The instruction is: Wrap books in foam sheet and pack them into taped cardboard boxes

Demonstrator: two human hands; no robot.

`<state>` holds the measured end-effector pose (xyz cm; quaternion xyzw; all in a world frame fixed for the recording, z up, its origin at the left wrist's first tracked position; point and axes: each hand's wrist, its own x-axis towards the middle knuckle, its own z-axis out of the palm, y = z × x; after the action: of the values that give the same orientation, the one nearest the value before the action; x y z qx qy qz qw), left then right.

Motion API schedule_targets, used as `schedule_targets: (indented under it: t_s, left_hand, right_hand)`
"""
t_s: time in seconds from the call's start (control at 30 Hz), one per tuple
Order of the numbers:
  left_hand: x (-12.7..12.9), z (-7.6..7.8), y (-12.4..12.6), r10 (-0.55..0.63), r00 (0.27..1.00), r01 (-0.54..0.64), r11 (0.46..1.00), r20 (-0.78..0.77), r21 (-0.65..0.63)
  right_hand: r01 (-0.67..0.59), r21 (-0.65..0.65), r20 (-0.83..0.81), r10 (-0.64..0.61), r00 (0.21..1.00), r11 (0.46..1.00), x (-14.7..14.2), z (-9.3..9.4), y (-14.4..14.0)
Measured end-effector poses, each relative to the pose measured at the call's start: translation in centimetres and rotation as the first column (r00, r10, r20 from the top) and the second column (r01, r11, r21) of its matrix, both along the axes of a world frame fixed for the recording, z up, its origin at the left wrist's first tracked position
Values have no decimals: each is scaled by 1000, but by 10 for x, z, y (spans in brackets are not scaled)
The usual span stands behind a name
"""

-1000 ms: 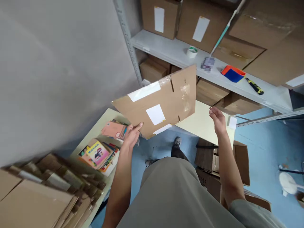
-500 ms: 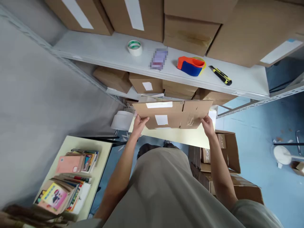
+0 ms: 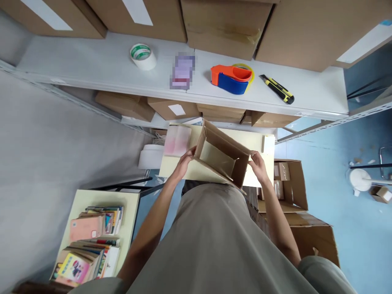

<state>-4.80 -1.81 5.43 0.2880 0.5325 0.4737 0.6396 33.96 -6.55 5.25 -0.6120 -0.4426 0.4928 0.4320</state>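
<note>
My shirt: the grey-green cloth of my front [image 3: 211, 245] fills the near view and hides the near edge of what I hold.
Book table: a pale yellow side table [image 3: 92, 200] down at my left carries stacked colourful children's books [image 3: 88, 241]; well apart from my hands.
Floor boxes: open brown cartons [image 3: 294, 192] stand on the blue floor at my right, near my right forearm.
My left hand: my left hand [image 3: 183, 163] grips the left wall of the brown corrugated cardboard box [image 3: 222, 157], fingers curled over its edge.
My right hand: my right hand [image 3: 257, 167] clasps the right corner of the same box, fingers closed on the wall.
Box: it is opened into a tilted rectangular tube, held between my hands above the cream work table [image 3: 257, 141]; I see straight through it to the table top.
How I'd square it: I judge that pushing on opposite corners evenly, with thumbs outside and fingers inside, keeps the walls at right angles; uneven pressure could crease a panel.
Clear item: a translucent plastic packet with a pink tint [image 3: 177, 141] lies on that table just beside my left hand.
Shelf: a grey metal shelf [image 3: 92, 69] beyond holds a white tape roll [image 3: 142, 55], an orange and blue tape dispenser [image 3: 232, 75] and a yellow and black utility knife [image 3: 277, 88], below large brown stored cartons [image 3: 226, 20].
</note>
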Motion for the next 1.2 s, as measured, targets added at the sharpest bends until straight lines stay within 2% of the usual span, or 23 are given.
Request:
schedule_targets:
  t_s: [0.07, 0.17, 0.23, 0.3, 0.4, 0.47, 0.6, 0.73, 0.87, 0.97, 1.07, 1.13, 1.2]
  left_hand:
    - [1, 1, 0, -34, 999, 34, 999, 9, -24]
    - [-5, 2, 2, 15, 1000, -16, 998, -6, -61]
    - [-10, 5, 6, 42, 999, -44, 996, -32, -73]
    - [-13, 11, 12, 8, 999, -12, 996, -43, -86]
    - [-11, 21, 20, -99, 995, 96, 988, -18, -125]
    - [-6, 28, 23, -150, 989, 150, 982, 12, -111]
    - [5, 33, 23, -199, 980, 200, 980, 26, -4]
    - [12, 27, 25, -157, 987, 157, 987, -44, 15]
    - [20, 20, 28, -122, 980, 124, 992, -158, 3]
    - [20, 23, 26, -99, 974, 106, 994, -206, 22]
    - [12, 31, 20, -40, 981, 49, 998, -190, 42]
    - [3, 35, 16, -42, 983, 51, 997, -180, 49]
    - [-5, 35, 12, -72, 974, 89, 994, -214, 70]
  right_hand:
    - [52, -74, -13, -53, 998, 996, -6, -1, 1]
    - [76, -240, -59, -93, 994, 968, -2, -2, -12]
    - [25, -338, -118, -68, 991, 941, 4, 1, -26]
    - [-51, -386, -178, -20, 984, 921, 7, 5, -40]
    - [-84, -359, -213, 6, 977, 929, 3, 9, -50]
    - [-31, -327, -180, -30, 983, 944, -3, 11, -46]
    - [73, -289, -92, -103, 990, 955, -5, 19, -27]
    - [17, -248, -103, -43, 994, 969, 4, 31, -5]
    - [-75, -226, -114, 50, 992, 971, 7, 32, 12]
    - [-29, -198, -41, 21, 999, 980, 10, 32, 19]
    - [18, -136, 10, -17, 1000, 991, 21, 42, 16]
    - [-64, -93, -19, 62, 998, 994, 31, 52, 10]
    - [-199, -70, -64, 195, 979, 977, 40, 60, 4]
